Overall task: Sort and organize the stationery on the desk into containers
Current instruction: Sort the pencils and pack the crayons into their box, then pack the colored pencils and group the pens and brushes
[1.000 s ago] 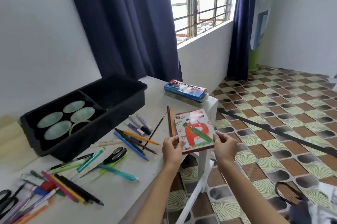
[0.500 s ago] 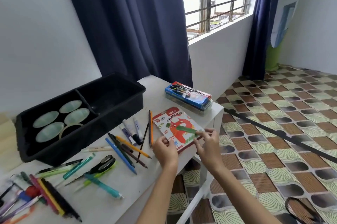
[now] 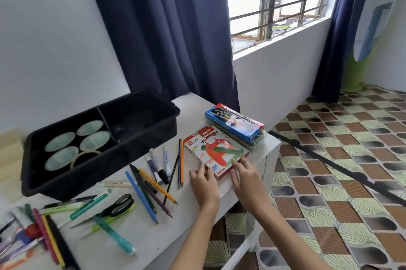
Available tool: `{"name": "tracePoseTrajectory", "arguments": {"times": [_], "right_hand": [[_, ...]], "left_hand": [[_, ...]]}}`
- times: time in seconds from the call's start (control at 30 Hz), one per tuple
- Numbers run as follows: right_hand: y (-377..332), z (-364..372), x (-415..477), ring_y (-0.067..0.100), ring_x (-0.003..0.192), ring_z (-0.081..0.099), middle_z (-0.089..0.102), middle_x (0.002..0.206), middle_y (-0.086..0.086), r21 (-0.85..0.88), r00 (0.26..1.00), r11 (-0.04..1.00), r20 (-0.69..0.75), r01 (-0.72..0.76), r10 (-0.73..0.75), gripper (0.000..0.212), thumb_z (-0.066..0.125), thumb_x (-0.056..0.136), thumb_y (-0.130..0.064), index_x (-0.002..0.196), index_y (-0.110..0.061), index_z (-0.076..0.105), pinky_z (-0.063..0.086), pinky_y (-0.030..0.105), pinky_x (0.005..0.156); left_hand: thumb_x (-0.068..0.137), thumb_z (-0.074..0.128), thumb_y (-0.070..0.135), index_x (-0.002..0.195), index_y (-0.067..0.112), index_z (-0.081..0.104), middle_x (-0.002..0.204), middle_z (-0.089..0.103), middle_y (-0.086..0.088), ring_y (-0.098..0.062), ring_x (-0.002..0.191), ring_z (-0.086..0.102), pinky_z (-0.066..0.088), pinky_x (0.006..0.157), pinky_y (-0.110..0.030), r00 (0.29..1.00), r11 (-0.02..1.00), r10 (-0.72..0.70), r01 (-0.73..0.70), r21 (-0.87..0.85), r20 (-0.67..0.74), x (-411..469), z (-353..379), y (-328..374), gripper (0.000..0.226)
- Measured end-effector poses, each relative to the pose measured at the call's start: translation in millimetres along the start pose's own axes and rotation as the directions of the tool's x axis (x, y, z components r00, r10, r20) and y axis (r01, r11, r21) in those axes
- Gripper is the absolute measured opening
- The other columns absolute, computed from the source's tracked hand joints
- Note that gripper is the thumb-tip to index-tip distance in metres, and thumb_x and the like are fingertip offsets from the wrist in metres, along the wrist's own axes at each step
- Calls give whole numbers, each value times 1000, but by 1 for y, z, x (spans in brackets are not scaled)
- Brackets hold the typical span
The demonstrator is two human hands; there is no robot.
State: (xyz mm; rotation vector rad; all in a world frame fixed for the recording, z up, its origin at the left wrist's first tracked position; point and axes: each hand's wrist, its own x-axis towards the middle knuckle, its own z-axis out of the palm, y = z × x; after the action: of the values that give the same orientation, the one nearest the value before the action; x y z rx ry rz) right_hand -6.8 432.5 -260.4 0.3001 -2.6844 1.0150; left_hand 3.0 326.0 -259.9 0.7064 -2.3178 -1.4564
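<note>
Lying flat now — pastels box (image 3: 216,151) — left hand (image 3: 203,184), right hand (image 3: 247,178) touching

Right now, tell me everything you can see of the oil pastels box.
The oil pastels box is flat, cardboard-looking, white with red edges, a red cartoon figure and a green strip. It lies face up on the white desk, beside a blue box. The left hand and right hand touch its near end.

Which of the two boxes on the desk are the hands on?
The red-and-white oil pastels box, touched by the left hand and right hand; the blue box beyond it is untouched.
</note>
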Motion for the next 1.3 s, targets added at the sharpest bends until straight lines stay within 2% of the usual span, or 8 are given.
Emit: {"name": "tracePoseTrajectory", "arguments": {"times": [0.2,0.33,0.4,0.6,0.73,0.93,1.17,1.3], "right_hand": [[-1,0,5,24,126,41,45,142,11,-75,1000,997,-14,-24,23,41,48,96,-20,135,-7,48,32,32,107],[-17,5,2,26,116,47,54,128,12,-69,998,997,-58,-39,35,36,54,92,-18,125,-6,56,39,37,98],[-32,11,0,24,105,52,58,113,11,51,999,999,-53,5,-2,28,58,89,-11,117,-5,61,46,37,90],[-100,36,-11,-1,74,59,66,92,-2,407,987,912,115,52,-108,18,59,89,-7,102,-16,67,49,12,64],[-144,56,-31,4,71,63,69,83,-5,561,957,827,252,-25,-141,15,61,89,-8,100,-16,69,51,18,62],[-202,91,-75,13,73,65,69,81,-1,568,857,820,457,-74,-239,20,57,89,-4,99,-19,66,57,38,67],[-250,124,-122,1,74,58,64,83,-9,478,848,876,437,62,-299,21,58,89,-6,100,-21,68,44,11,62],[-283,139,-136,0,76,57,64,88,-10,455,844,886,437,91,-311,19,58,90,-9,102,-21,67,41,7,62]], "left_hand": [[99,42,24,142,10,38,127,39,-8,-15,118,40,43,87,-18,998,991,61,-64,116,27,3,4,2,46],[99,44,20,136,12,46,125,47,-5,-7,106,51,46,72,-8,997,994,-10,19,-107,81,1,-13,8,38],[98,45,16,128,15,53,122,56,-3,-8,106,56,51,80,-15,999,968,-30,38,-248,37,-4,-30,13,31],[96,48,13,105,23,61,99,66,2,-10,94,63,53,82,-22,986,921,-66,2,-389,-151,-15,-106,11,20],[94,48,5,97,18,65,90,68,-1,-11,85,64,52,72,-18,949,903,-103,-35,-427,-297,-28,-162,-6,22],[93,47,4,92,15,67,86,69,-2,-9,77,65,50,64,-14,882,906,-186,-16,-423,-433,-57,-234,-44,23],[92,46,0,86,11,67,80,68,-7,-17,72,65,50,59,-16,820,894,-286,43,-445,-495,-81,-299,-93,24],[92,45,0,85,12,68,80,68,-7,-17,71,65,49,57,-17,816,891,-318,82,-447,-484,-80,-333,-111,27]]}}
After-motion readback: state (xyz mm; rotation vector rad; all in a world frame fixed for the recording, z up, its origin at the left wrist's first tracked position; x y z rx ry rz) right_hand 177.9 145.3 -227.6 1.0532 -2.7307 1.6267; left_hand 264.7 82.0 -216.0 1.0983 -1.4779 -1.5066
